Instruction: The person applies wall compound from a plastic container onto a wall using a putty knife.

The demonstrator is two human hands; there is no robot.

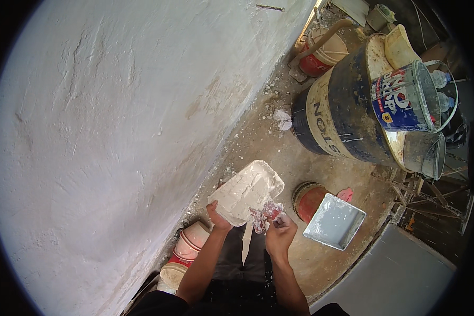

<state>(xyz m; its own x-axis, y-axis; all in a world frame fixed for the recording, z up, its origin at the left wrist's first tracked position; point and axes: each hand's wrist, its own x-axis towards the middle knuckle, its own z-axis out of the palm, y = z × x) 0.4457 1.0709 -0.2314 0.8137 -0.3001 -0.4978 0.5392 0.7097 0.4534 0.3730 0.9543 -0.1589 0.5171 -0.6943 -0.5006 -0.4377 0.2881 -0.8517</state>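
My left hand (219,217) grips the near left edge of a pale rectangular tray (216,202), thumb near the rim. Thick off-white plaster (258,183) lies spread in the tray, rough on top. My right hand (280,231) is closed on a crumpled red piece smeared with white (267,213), just over the tray's near right corner. Whether that piece is a rag, plastic or a tool cannot be made out. The fingertips of my left hand under the tray are hidden.
A white-grey wall (116,131) rises on the left. To the right stand a red bucket (306,203), a grey square tub (332,224) and a big dark drum (342,100) bearing a blue pail (400,100). More buckets (190,242) sit by the wall's foot. White crumbs dot the floor (274,142).
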